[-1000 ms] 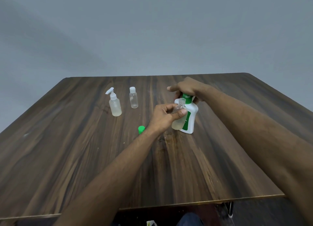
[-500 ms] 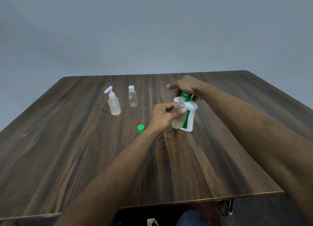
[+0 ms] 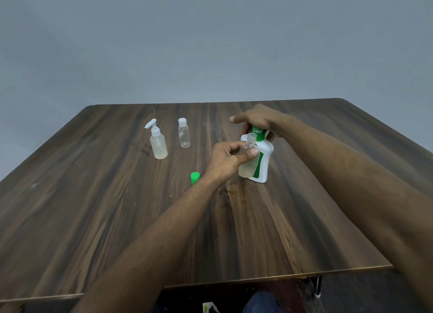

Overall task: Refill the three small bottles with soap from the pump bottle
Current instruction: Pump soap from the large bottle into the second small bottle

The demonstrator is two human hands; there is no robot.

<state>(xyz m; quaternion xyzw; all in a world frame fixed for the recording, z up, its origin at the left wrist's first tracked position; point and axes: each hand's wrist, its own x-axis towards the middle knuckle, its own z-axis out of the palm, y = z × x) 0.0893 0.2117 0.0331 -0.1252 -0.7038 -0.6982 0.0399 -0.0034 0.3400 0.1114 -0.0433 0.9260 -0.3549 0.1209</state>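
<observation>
While both hands work at the pump bottle, a wooden table is seen from the person's head, near edge to far.

Near edge: a blue trouser knee [image 3: 262, 301] and a small green-and-white scrap below the table [image 3: 117, 230]; the scrap is cut off by the frame and any print on it is too small to read.
Cap: a loose green cap [image 3: 194, 177] lies on the wood just beside the left wrist.
Left hand [image 3: 228, 161]: thumb and fingers curled round an uncapped small bottle [image 3: 248, 159], holding it slightly tilted against the pump bottle, pale liquid at its bottom.
Pump bottle [image 3: 263, 159]: white, upright on the table, green label; its writing cannot be made out.
Right hand [image 3: 256, 120]: cupped over the green pump head, which it mostly hides; forefinger held out.
Spout: a thin strand runs down to the small bottle's mouth.
Far left: a spray bottle [image 3: 158, 141] and a flip-top bottle [image 3: 184, 133] stand capped, near each other, unlabelled.
</observation>
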